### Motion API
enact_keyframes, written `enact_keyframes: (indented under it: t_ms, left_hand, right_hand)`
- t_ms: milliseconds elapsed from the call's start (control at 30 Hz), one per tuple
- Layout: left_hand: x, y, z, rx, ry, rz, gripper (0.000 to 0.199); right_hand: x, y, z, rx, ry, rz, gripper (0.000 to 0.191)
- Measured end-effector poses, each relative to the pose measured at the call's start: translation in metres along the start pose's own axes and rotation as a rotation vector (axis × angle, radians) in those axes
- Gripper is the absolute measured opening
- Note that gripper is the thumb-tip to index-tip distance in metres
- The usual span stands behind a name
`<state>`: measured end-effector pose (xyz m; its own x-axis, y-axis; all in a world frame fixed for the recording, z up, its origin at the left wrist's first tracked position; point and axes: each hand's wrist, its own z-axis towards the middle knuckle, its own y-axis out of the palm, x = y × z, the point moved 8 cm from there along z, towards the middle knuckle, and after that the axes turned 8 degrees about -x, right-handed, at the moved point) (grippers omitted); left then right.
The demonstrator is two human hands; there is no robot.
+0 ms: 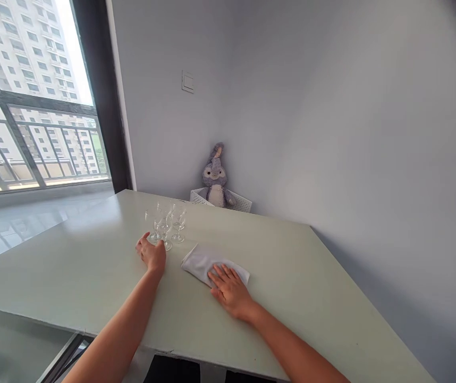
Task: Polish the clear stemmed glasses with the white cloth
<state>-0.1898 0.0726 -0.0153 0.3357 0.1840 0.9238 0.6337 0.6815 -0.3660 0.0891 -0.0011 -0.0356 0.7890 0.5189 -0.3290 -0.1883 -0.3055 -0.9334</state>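
Note:
Several clear stemmed glasses (178, 218) stand in a close group left of the middle of the pale table (292, 255). Just in front of them is my left hand (151, 252), its fingers apart near the bases of the closest glasses, with nothing visibly held. A folded white cloth (200, 260) lies flat to the right of the glasses. My right hand (228, 287) rests palm down on the cloth's near right part, fingers spread, covering some of it.
Behind the table's far edge, a plush rabbit (216, 186) sits in a white perforated basket (241, 202) in the wall corner. A window (32, 106) is at the left. The table's near edge runs below my forearms.

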Motion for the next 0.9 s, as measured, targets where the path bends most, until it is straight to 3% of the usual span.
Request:
enact_keyframes:
  t_ms: [100,367,533,700,900]
  left_hand:
    - [0.006,-0.004,-0.006,0.044,0.040,-0.015,0.046]
    - [0.040,0.002,-0.032,0.092,0.370,0.023,0.052]
    - [0.031,0.000,-0.023,0.126,0.314,0.036,0.065]
    - [0.016,-0.001,-0.010,0.116,0.193,0.022,0.067]
    - [0.009,-0.001,-0.006,0.142,0.191,0.007,0.068]
  right_hand:
    - [0.023,-0.010,0.026,0.035,0.085,0.007,0.057]
    - [0.100,-0.043,0.101,0.051,0.333,-0.020,0.055]
    - [0.160,-0.069,0.122,0.087,0.470,-0.017,0.053]
    - [0.228,-0.090,0.099,0.118,0.628,-0.007,0.053]
    - [0.313,-0.105,0.015,0.186,0.881,0.014,0.053]
